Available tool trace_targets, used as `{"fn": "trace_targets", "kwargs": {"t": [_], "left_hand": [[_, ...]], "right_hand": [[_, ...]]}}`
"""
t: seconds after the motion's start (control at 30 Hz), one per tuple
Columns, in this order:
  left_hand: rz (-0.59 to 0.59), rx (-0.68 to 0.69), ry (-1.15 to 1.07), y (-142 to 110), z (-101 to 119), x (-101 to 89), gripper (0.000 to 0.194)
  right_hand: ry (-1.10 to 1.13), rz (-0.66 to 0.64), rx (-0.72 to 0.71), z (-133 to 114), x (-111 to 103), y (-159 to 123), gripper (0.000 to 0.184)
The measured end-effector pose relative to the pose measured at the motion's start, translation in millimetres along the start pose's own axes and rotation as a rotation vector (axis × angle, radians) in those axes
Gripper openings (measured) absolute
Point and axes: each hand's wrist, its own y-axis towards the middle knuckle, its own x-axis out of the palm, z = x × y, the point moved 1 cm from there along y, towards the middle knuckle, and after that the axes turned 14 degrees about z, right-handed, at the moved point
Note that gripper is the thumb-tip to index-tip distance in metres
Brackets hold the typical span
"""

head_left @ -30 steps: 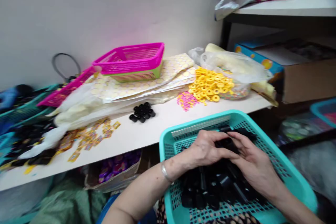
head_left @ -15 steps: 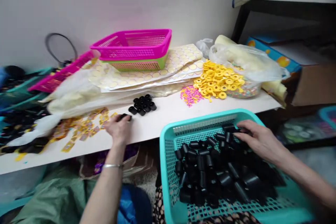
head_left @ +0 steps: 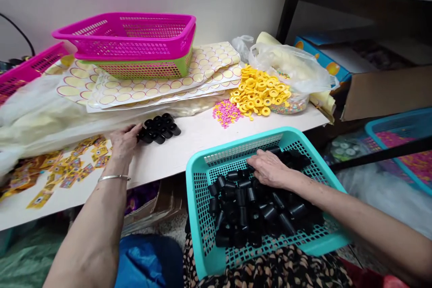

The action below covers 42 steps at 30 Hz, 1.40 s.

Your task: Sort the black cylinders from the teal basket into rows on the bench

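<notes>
My left hand [head_left: 124,142] rests on the white table [head_left: 189,141], fingertips touching the left side of a small cluster of black caps [head_left: 159,128]; the fingers are loosely spread. My right hand [head_left: 268,168] lies palm down in the teal basket [head_left: 202,162] on my lap, fingers curled over the heap of black cylindrical caps [head_left: 256,209]. What the fingers hold is hidden.
A pink basket stacked on a green one [head_left: 131,40] sits on sheets of round stickers [head_left: 158,83]. Yellow rings [head_left: 258,94], pink beads [head_left: 227,112], a plastic bag [head_left: 293,69], orange labels [head_left: 64,166]. Another teal basket [head_left: 401,144] at right, shelf above.
My left hand moved from the basket out to the table and up to the cluster of black caps. My right hand slid leftward inside the teal basket. The view shifted closer.
</notes>
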Motion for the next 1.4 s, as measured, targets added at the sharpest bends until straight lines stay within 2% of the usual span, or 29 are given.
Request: {"fn": "trace_targets", "kwargs": {"t": [0.13,0.2,0.23,0.27,0.33,0.4,0.47,0.53,0.63,0.73,0.8,0.9,0.97,1.03,1.1,1.2,1.4], "left_hand": [[0.134,-0.106,-0.158,-6,9,-17.3,0.018],[0.218,-0.132,-0.229,-16,24,-29.6,0.028],[0.224,-0.16,-0.281,-25,33,-35.1,0.034],[0.183,-0.21,-0.336,-36,42,-39.1,0.037],[-0.214,-0.586,-0.682,-67,60,-39.0,0.031],[-0.483,-0.793,-0.869,-103,78,-35.2,0.02],[-0.627,-0.88,-0.939,-138,94,-30.5,0.016],[-0.688,-0.891,-0.965,-166,107,-26.9,0.015],[-0.739,-0.817,-0.959,-192,119,-23.2,0.017],[-0.806,-0.64,-0.894,-205,119,-19.6,0.019],[-0.809,-0.447,-0.827,-208,114,-17.1,0.026],[-0.719,-0.075,-0.723,-206,106,-15.1,0.043],[-0.688,0.145,-0.639,-204,104,-15.4,0.044],[-0.729,0.285,-0.568,-204,104,-16.7,0.04],[-0.812,0.356,-0.535,-207,107,-18.6,0.036],[-0.924,0.374,-0.507,-214,112,-20.8,0.033],[-1.017,0.411,-0.418,-225,110,-19.8,0.039]], "right_hand": [[0.089,0.07,0.006,3,-7,-6,0.025],[0.282,0.166,0.044,2,-16,-15,0.026],[0.413,0.211,0.081,1,-21,-19,0.026],[0.549,0.234,0.127,-2,-24,-22,0.026],[0.792,0.252,0.203,-12,-29,-25,0.027],[0.982,0.27,0.229,-29,-35,-25,0.03],[1.104,0.305,0.216,-49,-42,-21,0.033],[1.128,0.391,0.169,-67,-49,-15,0.031],[1.016,0.563,0.064,-80,-53,-7,0.025],[0.918,0.696,0.006,-79,-53,-5,0.028],[0.888,0.776,0.001,-73,-52,-7,0.029],[0.894,0.807,0.03,-62,-51,-12,0.027],[0.917,0.792,0.057,-56,-51,-15,0.026],[0.927,0.784,0.077,-53,-51,-17,0.027],[0.909,0.784,0.071,-52,-52,-18,0.027],[0.842,0.779,0.02,-51,-52,-16,0.026],[0.717,0.753,-0.057,-45,-48,-14,0.028]]}}
